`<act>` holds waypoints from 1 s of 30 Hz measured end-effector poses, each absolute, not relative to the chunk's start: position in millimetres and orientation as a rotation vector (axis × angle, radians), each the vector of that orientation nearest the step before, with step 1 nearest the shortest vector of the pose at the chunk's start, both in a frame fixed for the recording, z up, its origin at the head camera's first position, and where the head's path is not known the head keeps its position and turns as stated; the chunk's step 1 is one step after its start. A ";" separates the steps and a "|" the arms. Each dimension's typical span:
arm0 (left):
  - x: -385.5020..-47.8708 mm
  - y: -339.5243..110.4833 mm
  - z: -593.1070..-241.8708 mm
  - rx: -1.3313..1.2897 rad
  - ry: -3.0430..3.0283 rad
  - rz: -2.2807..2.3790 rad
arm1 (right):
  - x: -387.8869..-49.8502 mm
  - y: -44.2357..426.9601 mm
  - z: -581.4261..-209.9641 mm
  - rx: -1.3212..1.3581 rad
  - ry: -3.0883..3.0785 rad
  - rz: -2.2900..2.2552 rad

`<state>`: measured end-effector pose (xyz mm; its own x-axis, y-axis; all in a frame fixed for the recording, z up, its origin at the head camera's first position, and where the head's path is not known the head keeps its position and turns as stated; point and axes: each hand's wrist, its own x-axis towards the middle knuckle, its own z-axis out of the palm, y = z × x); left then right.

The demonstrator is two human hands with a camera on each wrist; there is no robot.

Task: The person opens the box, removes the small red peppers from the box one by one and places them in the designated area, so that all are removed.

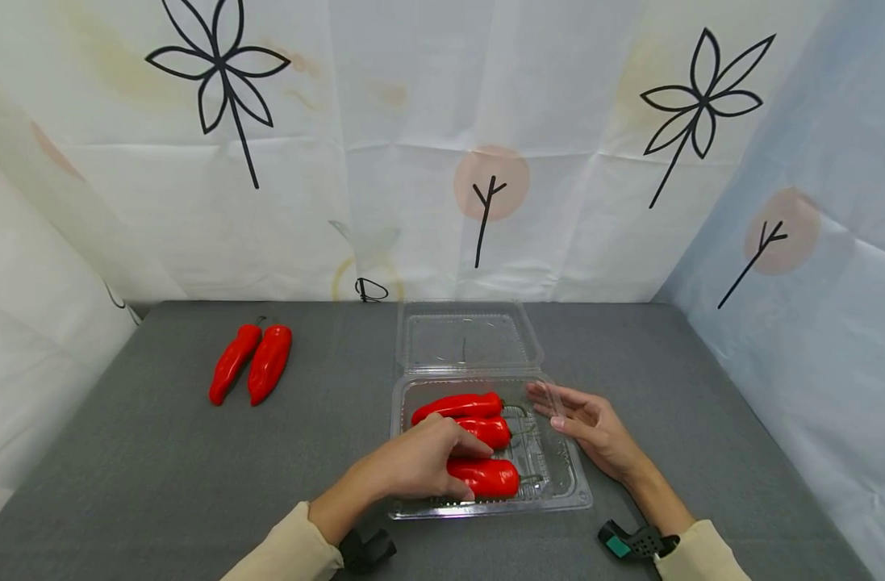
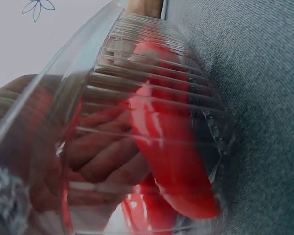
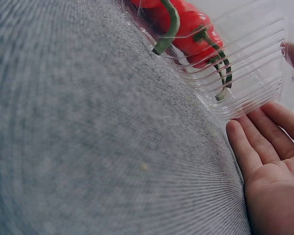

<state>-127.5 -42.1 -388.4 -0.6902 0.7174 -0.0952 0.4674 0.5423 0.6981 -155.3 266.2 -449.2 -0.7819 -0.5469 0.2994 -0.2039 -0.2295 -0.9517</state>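
Observation:
A clear plastic clamshell container (image 1: 576, 492) lies with its lid (image 1: 471, 335) folded back. Inside are three red peppers with green stems: a far pepper (image 1: 457, 406), a middle pepper (image 1: 491, 432) and a near pepper (image 1: 496, 478). My left hand (image 1: 423, 460) reaches into the container from the left, thumb and fingers around the near pepper. Through the ribbed wall in the left wrist view, the fingers lie beside a pepper (image 2: 169, 152). At the container's right side is my right hand (image 1: 594, 428), its extended fingers (image 3: 269, 132) touching the ribbed wall.
Two more red peppers, a slim pepper (image 1: 233, 367) and a thicker pepper (image 1: 270, 365), lie side by side at the far left of the grey tabletop (image 1: 195, 484). White printed cloth (image 1: 384, 121) stands behind the table and along its sides.

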 end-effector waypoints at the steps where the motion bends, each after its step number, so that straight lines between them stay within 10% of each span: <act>1: -127.5 -41.7 -388.6 0.970 2.413 0.930 | -155.4 266.3 -449.5 -0.898 1.782 -2.108; 30: -127.9 -50.7 -390.8 0.883 2.291 1.458 | -154.0 266.6 -448.8 -0.809 1.826 -2.087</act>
<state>-127.9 -50.7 -390.8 -0.7723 0.6298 0.0832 0.3420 0.3018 0.8899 -154.0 266.6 -448.8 -0.8138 -0.5293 0.2400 -0.1676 -0.1818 -0.9690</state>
